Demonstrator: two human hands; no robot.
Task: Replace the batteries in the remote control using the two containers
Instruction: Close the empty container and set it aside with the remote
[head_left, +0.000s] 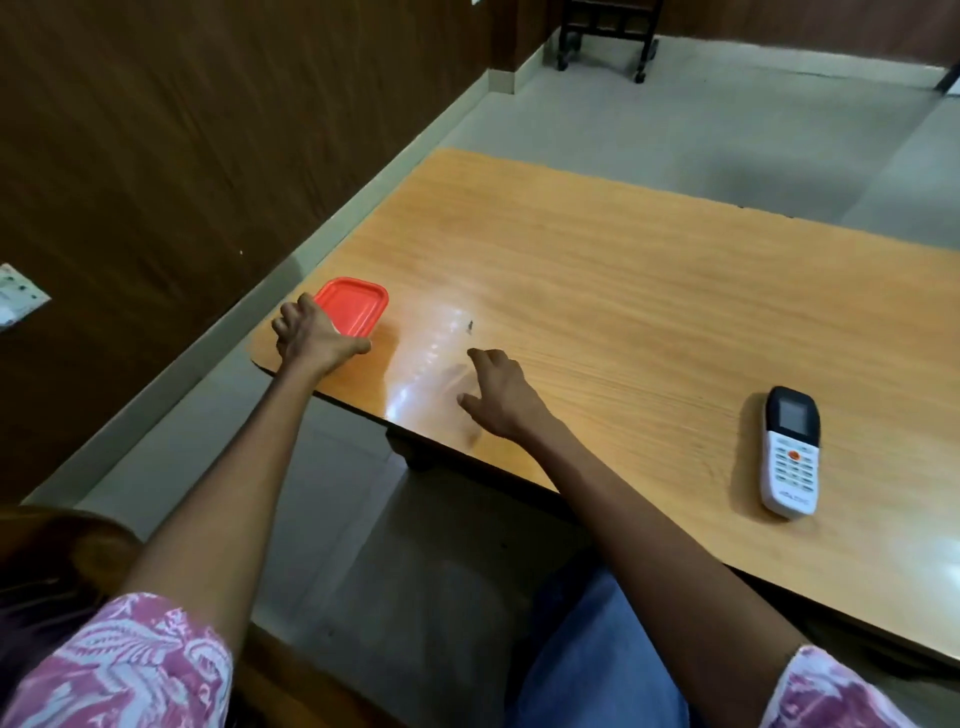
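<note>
A container with a red lid (356, 305) sits at the near-left corner of the wooden table (623, 291). My left hand (314, 335) grips its near side, fingers curled around the edge. My right hand (498, 395) hovers over the table to the right of the container, fingers spread, holding nothing. A white remote control (790, 451) with a dark screen end lies face up at the right, near the front edge. Only one container shows, and no batteries are visible.
A small dark speck (470, 325) lies on the table between my hands. A brown wall (156, 130) runs along the left, with a gap of grey floor beside the table. A dark wheeled frame (605, 36) stands at the far end of the floor.
</note>
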